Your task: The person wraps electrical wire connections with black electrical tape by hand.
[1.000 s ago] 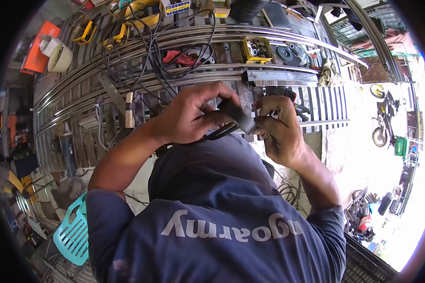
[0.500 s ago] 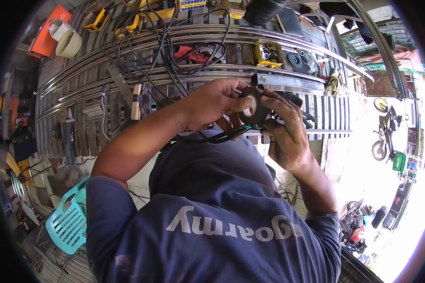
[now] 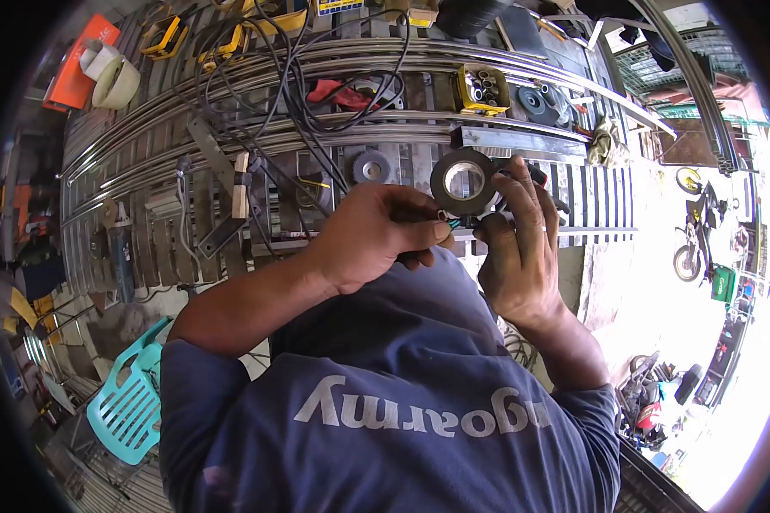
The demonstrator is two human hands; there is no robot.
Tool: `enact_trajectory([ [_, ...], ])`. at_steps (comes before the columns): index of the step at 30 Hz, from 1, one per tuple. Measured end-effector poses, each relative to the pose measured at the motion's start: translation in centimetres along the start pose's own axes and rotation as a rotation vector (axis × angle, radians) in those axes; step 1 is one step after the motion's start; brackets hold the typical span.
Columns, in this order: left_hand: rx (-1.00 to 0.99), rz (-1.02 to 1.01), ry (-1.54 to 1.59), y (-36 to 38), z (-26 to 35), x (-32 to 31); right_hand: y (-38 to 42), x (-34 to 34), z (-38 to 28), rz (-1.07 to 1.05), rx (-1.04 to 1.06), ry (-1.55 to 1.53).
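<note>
A roll of black electrical tape stands on edge between my hands, its pale core facing me. My right hand grips the roll's right side, fingers raised along its edge and thumb below. Close to the roll's lower left, my left hand is closed in a pinch on a wire with a bit of green showing. Most of the wire is hidden by the fingers. Behind my right fingers is a dark object with a red part, largely covered.
Long metal rods lie across the slatted bench. Black cables, a toothed disc, a square metal tube and a yellow box of small pipe pieces are on it. A turquoise chair stands at lower left.
My left hand has come off the tape roll and moved down and left to the wire. The roll now shows its face more fully. The dark cable below the hands is no longer visible.
</note>
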State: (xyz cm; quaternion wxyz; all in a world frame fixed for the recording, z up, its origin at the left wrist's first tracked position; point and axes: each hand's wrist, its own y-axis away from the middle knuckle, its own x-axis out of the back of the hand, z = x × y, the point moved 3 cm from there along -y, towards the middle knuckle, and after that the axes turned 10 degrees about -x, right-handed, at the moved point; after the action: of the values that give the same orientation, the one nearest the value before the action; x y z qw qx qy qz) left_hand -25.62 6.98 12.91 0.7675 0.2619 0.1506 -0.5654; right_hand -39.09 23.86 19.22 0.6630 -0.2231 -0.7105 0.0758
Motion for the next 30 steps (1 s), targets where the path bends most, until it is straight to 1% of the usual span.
enact_trajectory([
  [3,-0.115,0.061,0.031,0.3,-0.4,-0.5,0.3,-0.2,-0.4,-0.054,-0.127,-0.096],
  [5,-0.218,0.095,-0.196,0.6,-0.1,-0.9,0.9,-0.8,-0.3,-0.108,-0.218,-0.215],
  [6,-0.269,0.11,-0.311,0.7,0.1,-0.9,0.9,-0.9,-0.3,-0.132,-0.225,-0.222],
  [8,-0.441,0.09,-0.516,0.8,0.5,-1.0,1.1,-1.1,-0.2,-0.182,-0.242,-0.237],
  [12,-0.762,0.013,-0.893,0.6,0.7,-0.8,0.5,-0.8,-0.1,-0.199,-0.186,-0.207],
  [15,-0.917,0.026,-0.976,0.6,1.2,-1.4,0.2,-0.5,0.0,-0.209,-0.17,-0.192],
  [17,-0.809,-0.033,-0.854,0.4,1.1,-0.9,0.4,-0.4,0.2,-0.205,-0.192,-0.219],
  [21,-0.632,-0.126,-0.729,-0.1,2.4,1.6,0.2,0.4,0.3,-0.183,-0.085,-0.26],
  [24,-0.489,0.028,-0.743,-2.3,3.4,2.0,0.0,0.3,0.0,-0.147,0.02,-0.28],
  [26,-0.205,-0.173,-0.44,-3.7,3.3,2.4,-0.4,0.2,-0.1,-0.122,0.059,-0.294],
  [28,0.054,-0.361,-0.142,-5.0,2.5,3.2,-0.3,-0.4,0.3,0.02,0.057,-0.396],
  [29,0.008,-0.339,-0.124,-5.5,1.6,3.7,-0.3,-0.6,0.4,0.094,0.052,-0.445],
  [30,-0.025,-0.338,-0.079,-5.4,1.6,3.6,-0.2,-0.7,0.6,0.085,-0.02,-0.482],
])
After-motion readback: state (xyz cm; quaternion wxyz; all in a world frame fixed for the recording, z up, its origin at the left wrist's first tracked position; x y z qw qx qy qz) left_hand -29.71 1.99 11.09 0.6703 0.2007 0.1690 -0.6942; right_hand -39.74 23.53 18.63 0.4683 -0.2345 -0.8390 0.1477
